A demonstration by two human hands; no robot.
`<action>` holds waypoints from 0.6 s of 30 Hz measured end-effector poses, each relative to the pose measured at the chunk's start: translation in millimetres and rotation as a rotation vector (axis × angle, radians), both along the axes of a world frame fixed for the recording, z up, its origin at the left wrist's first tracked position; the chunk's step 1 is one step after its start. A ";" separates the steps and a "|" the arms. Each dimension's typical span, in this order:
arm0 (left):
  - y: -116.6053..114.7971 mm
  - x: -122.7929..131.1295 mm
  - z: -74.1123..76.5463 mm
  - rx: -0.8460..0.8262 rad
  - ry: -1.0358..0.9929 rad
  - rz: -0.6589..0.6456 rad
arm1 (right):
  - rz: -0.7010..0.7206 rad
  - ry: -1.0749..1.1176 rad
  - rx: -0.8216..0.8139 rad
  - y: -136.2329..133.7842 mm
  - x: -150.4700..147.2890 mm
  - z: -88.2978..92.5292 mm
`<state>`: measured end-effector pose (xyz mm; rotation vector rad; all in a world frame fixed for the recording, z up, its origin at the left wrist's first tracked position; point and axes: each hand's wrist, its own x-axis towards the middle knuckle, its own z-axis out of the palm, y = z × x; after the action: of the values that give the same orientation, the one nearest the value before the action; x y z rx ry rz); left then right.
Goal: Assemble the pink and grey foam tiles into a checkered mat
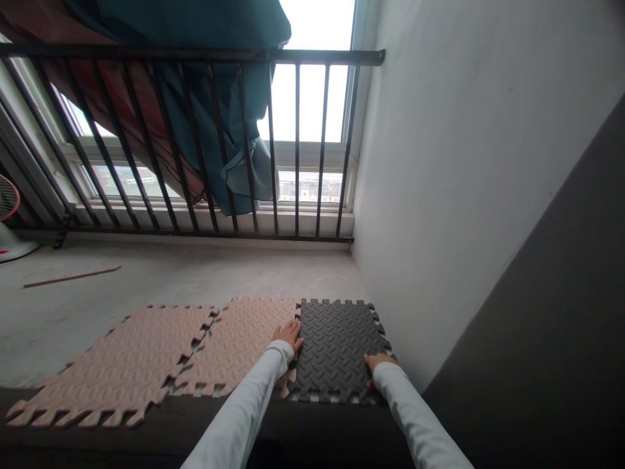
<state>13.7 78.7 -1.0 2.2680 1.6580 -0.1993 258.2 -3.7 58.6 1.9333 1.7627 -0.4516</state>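
The dark mat [334, 342] lay on the floor [195, 277] in the corner by the wall [439, 195], its toothed left edge meeting a pink mat [239, 345]. The left hand [288, 333] rested open and flat across that seam, fingers spread. The right hand [378, 361] pressed, open, on the dark mat's near right corner, gripping nothing. A second pink mat [122, 365] lay further left, just beside the first. A railing [195, 55] stood beyond.

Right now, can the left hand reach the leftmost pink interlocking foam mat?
Probably yes: only the bare middle pink foam mat lies between the left hand and the leftmost pink foam mat; nothing blocks.
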 end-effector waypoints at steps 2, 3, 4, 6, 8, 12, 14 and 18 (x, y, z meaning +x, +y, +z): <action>0.3 0.1 2.7 0.003 -0.018 0.004 | -0.004 0.007 -0.007 0.3 -1.2 2.4; 1.5 0.1 4.4 0.010 -0.034 0.007 | -0.009 0.010 -0.012 -0.1 -1.8 3.7; 3.7 0.2 6.2 0.018 -0.051 0.010 | -0.015 0.012 -0.014 -0.7 -2.3 4.9; 11.2 0.7 9.4 0.039 -0.078 0.029 | -0.037 0.013 -0.019 -2.4 -3.1 6.5; 21.7 2.0 11.6 0.053 -0.102 0.088 | -0.069 0.016 -0.023 -4.4 -3.8 7.5; 43.8 7.1 11.7 0.069 -0.152 0.193 | -0.113 0.018 -0.028 -6.8 -5.7 9.9; 52.4 10.0 10.3 0.070 -0.162 0.199 | -0.125 0.015 -0.032 -6.9 -6.8 11.6; 63.3 14.1 6.5 0.085 -0.175 0.213 | -0.127 0.034 -0.028 -6.6 -8.0 13.9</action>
<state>27.8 142.0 5.5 2.0798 1.8267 0.1185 250.2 -10.2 72.5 2.0371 1.6512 -0.5529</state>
